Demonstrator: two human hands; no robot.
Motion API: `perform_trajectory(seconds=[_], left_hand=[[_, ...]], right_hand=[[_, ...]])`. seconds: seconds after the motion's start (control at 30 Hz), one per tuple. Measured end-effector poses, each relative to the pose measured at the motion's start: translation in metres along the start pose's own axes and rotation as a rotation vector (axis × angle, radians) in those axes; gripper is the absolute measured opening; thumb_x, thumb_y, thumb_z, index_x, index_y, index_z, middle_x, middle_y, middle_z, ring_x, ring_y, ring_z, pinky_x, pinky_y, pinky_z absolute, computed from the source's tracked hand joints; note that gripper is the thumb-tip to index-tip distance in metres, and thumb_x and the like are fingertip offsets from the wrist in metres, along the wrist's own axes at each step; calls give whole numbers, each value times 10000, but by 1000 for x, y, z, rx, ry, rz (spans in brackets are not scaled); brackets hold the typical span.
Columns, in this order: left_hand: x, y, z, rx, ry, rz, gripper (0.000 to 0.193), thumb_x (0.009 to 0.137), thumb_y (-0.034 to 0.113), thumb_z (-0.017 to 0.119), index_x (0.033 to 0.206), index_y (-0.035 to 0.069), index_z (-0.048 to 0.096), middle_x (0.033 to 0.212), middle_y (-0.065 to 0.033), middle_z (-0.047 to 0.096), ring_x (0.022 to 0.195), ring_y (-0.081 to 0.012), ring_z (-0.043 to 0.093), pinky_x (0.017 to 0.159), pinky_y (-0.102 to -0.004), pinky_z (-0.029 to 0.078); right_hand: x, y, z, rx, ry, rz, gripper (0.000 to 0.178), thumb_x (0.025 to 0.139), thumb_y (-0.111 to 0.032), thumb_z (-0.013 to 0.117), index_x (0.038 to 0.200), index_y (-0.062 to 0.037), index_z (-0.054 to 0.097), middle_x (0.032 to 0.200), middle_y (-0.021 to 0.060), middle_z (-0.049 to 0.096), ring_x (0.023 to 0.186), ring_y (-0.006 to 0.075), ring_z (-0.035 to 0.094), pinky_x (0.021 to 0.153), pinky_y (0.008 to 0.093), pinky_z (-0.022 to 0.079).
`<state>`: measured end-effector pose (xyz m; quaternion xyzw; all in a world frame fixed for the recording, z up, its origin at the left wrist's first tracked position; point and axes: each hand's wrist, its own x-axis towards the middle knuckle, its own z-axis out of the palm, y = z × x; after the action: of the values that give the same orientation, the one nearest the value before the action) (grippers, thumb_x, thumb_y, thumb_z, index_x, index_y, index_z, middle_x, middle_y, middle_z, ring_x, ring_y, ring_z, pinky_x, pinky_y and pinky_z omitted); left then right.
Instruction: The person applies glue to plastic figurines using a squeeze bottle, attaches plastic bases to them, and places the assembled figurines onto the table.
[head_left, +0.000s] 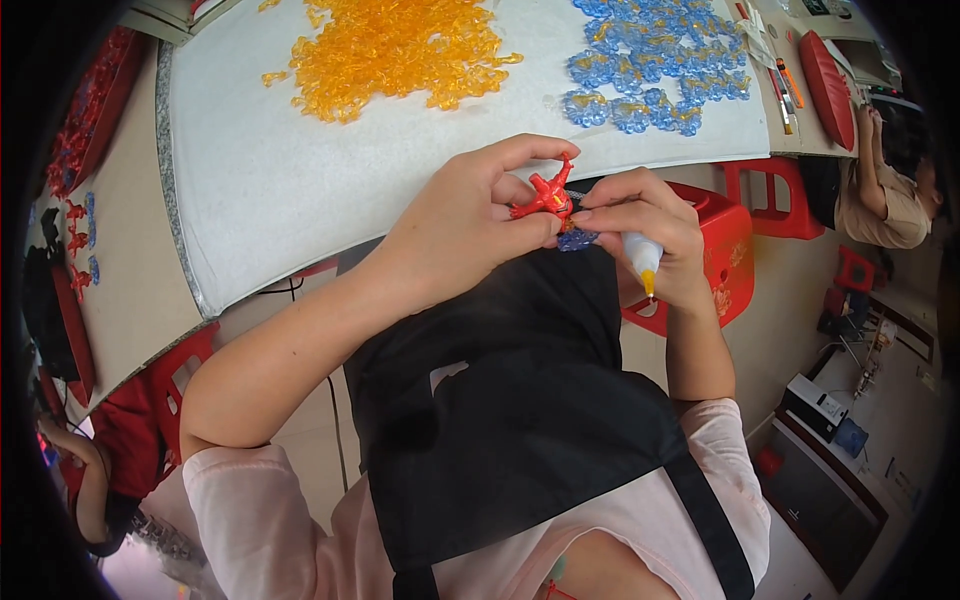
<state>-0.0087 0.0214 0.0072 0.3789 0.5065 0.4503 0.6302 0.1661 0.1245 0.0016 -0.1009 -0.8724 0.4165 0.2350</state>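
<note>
Just off the near edge of the white-covered table, my left hand is closed around a small red toy figure, its fingers at the figure's head and side. My right hand meets it from the other side, fingertips at the figure's lower end. A translucent blue piece sits under the figure, between both hands; whether the two are joined I cannot tell. Tucked in the right hand's palm is a white glue bottle, its yellow tip and thin nozzle pointing down toward me.
Orange translucent pieces are heaped on the white sheet, with blue ones to their right. Brushes and tools lie by a red tray. Red stools stand at right. Other people sit at both sides.
</note>
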Motion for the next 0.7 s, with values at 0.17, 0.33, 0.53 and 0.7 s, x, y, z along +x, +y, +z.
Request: perform_trajectory(seconds=[0.17, 0.33, 0.53, 0.7], left_hand=[[-1, 1, 2, -9, 37, -25, 463, 760, 1, 536, 1205, 31, 412, 807, -69, 613, 744, -83, 563, 713, -206, 439], [-1, 0, 2, -118, 33, -82, 471, 754, 0, 537, 1206, 3, 403, 809, -78, 619, 730, -92, 575, 702, -209, 451], [0, 2, 2, -211, 23, -104, 474, 752, 25, 550, 1201, -7, 403, 806, -78, 620, 687, -93, 570, 663, -201, 459], [-2, 5, 4, -223, 24, -110, 470, 751, 32, 552, 1196, -6, 408, 797, -76, 617, 674, -91, 566, 653, -197, 456]], right_hand=[[0, 0, -1, 28, -19, 0, 266, 598, 16, 662, 854, -54, 642, 808, 83, 558, 723, 184, 570, 605, 261, 455], [1, 1, -3, 64, -53, 10, 256, 607, 11, 661, 856, -50, 643, 811, 87, 563, 734, 187, 572, 613, 264, 455], [1, 1, -4, 134, -50, 49, 240, 625, 29, 648, 853, -45, 643, 817, 87, 568, 748, 183, 574, 625, 261, 450], [2, -2, -5, 158, -46, 45, 228, 635, 39, 640, 847, -45, 643, 817, 90, 571, 747, 182, 574, 630, 262, 451]])
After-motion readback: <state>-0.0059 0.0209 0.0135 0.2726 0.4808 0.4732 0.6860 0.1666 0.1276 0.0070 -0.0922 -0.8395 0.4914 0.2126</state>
